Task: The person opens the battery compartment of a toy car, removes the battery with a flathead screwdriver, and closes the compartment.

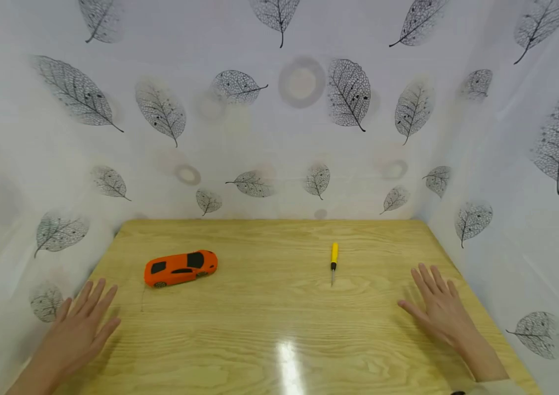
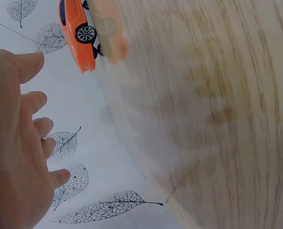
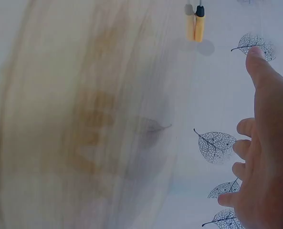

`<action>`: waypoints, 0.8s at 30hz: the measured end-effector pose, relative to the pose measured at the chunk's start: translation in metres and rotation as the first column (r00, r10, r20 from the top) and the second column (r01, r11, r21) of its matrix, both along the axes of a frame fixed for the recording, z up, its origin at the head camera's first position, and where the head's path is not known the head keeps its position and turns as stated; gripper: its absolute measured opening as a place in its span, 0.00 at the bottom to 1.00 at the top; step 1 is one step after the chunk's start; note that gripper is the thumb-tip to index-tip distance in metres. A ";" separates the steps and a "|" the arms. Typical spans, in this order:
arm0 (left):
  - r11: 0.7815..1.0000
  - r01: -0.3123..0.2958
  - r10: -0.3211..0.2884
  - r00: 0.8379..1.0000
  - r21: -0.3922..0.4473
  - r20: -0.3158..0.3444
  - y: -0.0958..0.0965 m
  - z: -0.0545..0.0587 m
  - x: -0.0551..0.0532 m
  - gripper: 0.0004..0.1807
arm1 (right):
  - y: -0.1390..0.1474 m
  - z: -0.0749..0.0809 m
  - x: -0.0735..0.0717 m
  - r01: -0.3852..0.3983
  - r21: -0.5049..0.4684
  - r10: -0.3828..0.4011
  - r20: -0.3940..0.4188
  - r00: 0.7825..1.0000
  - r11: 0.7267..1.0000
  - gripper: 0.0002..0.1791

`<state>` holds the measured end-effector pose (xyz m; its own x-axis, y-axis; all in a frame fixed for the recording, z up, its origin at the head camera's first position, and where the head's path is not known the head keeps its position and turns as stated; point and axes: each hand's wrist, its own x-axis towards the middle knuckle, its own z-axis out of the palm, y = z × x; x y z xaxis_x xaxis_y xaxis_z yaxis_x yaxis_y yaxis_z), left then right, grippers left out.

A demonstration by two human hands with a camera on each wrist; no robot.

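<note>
An orange toy car (image 1: 180, 268) with black windows stands on the left part of the table, its nose pointing right. My left hand (image 1: 75, 332) is just in front and to the left of it, fingers spread and nothing held. In the left wrist view the car (image 2: 78, 36) shows beyond the thumb. Right of the table's middle lies a screwdriver (image 1: 334, 263) with a yellow handle, its thin metal tip toward me. My right hand (image 1: 441, 311), fingers apart and holding nothing, is to the right of the screwdriver, near the table's right edge.
The wood-grain table (image 1: 259, 307) has a shiny surface with a bright light reflection near its front. A white curtain (image 1: 269, 142) printed with dark leaf skeletons surrounds the back and both sides. A thin thread-like line runs down from the car's rear.
</note>
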<state>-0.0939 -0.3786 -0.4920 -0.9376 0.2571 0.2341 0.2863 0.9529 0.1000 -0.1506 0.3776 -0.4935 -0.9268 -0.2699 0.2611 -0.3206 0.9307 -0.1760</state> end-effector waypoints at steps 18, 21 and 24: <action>0.979 0.042 -0.042 0.999 0.200 -0.006 0.012 -0.003 -0.020 0.37 | -0.040 0.007 -0.018 -0.057 -0.118 0.064 0.058 0.996 0.991 0.46; 0.974 0.066 -0.057 0.997 0.217 -0.049 0.014 -0.002 -0.027 0.37 | -0.049 0.009 -0.022 -0.061 -0.135 0.071 0.074 0.995 0.989 0.45; 0.970 0.082 -0.065 0.995 0.229 -0.077 0.015 -0.002 -0.033 0.37 | -0.058 0.009 -0.026 -0.065 -0.138 0.078 0.090 0.993 0.988 0.45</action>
